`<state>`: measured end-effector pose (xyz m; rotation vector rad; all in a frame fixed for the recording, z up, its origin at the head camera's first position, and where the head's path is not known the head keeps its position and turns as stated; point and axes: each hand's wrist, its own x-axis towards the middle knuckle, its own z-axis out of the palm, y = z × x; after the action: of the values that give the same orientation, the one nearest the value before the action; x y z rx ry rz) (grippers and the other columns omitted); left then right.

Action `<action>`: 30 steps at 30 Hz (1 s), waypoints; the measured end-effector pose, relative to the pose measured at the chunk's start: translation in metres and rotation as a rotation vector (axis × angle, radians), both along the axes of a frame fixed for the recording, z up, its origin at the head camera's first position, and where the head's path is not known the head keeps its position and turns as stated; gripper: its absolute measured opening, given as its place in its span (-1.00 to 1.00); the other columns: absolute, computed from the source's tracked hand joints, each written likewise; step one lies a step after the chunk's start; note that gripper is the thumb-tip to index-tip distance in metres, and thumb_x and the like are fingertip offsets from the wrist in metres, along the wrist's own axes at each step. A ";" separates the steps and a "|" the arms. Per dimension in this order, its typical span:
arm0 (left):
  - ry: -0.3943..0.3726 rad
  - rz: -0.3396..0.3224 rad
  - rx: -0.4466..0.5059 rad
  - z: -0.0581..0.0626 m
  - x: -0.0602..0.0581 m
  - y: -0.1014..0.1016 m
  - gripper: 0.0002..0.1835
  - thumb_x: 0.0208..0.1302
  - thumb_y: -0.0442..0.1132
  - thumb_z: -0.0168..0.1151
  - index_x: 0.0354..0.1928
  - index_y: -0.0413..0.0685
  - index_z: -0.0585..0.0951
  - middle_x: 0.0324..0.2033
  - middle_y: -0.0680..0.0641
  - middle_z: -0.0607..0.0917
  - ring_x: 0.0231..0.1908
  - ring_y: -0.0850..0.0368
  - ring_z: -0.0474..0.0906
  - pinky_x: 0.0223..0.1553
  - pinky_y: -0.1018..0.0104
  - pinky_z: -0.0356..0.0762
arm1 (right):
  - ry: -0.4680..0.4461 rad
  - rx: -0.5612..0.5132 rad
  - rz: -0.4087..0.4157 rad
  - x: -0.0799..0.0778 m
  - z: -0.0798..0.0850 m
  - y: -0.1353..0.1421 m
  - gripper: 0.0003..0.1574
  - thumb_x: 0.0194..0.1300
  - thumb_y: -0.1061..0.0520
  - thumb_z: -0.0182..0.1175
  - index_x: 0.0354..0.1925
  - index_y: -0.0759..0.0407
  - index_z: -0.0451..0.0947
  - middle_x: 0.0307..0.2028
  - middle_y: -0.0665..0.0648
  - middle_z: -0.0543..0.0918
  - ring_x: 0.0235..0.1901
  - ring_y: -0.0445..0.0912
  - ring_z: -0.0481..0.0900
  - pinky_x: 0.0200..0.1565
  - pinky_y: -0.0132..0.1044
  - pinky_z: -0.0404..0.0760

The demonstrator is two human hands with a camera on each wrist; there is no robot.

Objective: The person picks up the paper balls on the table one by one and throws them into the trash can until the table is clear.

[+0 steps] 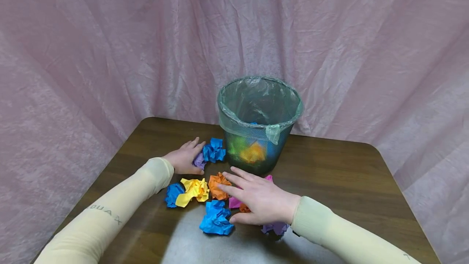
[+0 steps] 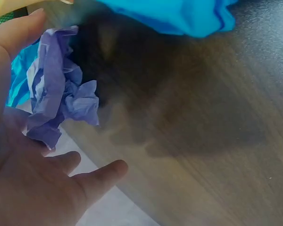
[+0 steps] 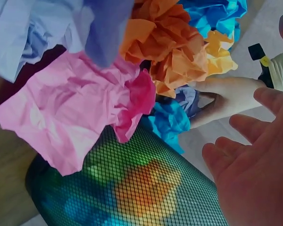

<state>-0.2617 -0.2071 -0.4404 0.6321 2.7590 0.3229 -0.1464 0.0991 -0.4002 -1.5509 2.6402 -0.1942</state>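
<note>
My left hand (image 1: 186,158), fingers spread, reaches over a crumpled purple paper ball (image 1: 199,161). In the left wrist view that purple ball (image 2: 61,89) lies between the outstretched thumb and fingers. A blue paper ball (image 1: 214,150) sits just beyond it, beside the bin. With fingers extended, my right hand (image 1: 258,199) hovers over other balls. Under or around it are a pink ball (image 3: 85,106), an orange one (image 3: 167,47) and another purple one (image 1: 275,229); the hand partly hides these in the head view. Light blue paper (image 1: 216,218) lies left of its thumb.
A mesh wastebasket (image 1: 234,128) with a clear liner stands at the back, colored paper showing through its side. Yellow (image 1: 197,189) and dark blue (image 1: 174,195) balls lie in front of my left hand. The brown table (image 1: 340,174) ends at a pink curtain (image 1: 110,52).
</note>
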 end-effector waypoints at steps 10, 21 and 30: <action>0.016 0.050 -0.041 -0.010 -0.002 -0.006 -0.03 0.40 0.16 0.26 0.62 -0.17 0.06 0.59 -0.36 -0.09 0.52 -0.42 -0.07 0.41 -0.29 0.11 | -0.015 0.018 -0.015 -0.001 -0.009 -0.007 0.05 0.37 -0.56 0.03 0.62 -0.20 0.09 0.62 0.04 0.00 0.60 0.08 -0.15 0.35 0.24 0.31; 0.007 0.110 -0.146 -0.009 -0.004 -0.014 -0.15 0.41 -0.19 0.30 0.60 -0.21 0.11 0.55 -0.45 -0.01 0.38 -0.47 0.26 0.28 -0.31 0.35 | -0.050 0.016 -0.015 -0.005 -0.012 -0.012 0.04 0.38 -0.56 0.01 0.63 -0.24 0.04 0.62 0.07 0.02 0.60 0.08 -0.15 0.36 0.21 0.31; 0.021 0.102 -0.179 -0.010 -0.002 -0.013 -0.18 0.40 -0.29 0.30 0.59 -0.18 0.14 0.47 -0.46 0.22 0.24 -0.40 0.49 0.18 -0.21 0.50 | -0.080 0.009 -0.026 -0.008 -0.014 -0.014 0.04 0.40 -0.50 0.08 0.63 -0.18 0.05 0.63 -0.01 -0.08 0.60 0.09 -0.17 0.37 0.24 0.28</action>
<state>-0.2635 -0.2201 -0.4505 0.4527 2.8049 0.0895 -0.1542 0.0851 -0.4141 -1.4746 2.5973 -0.2411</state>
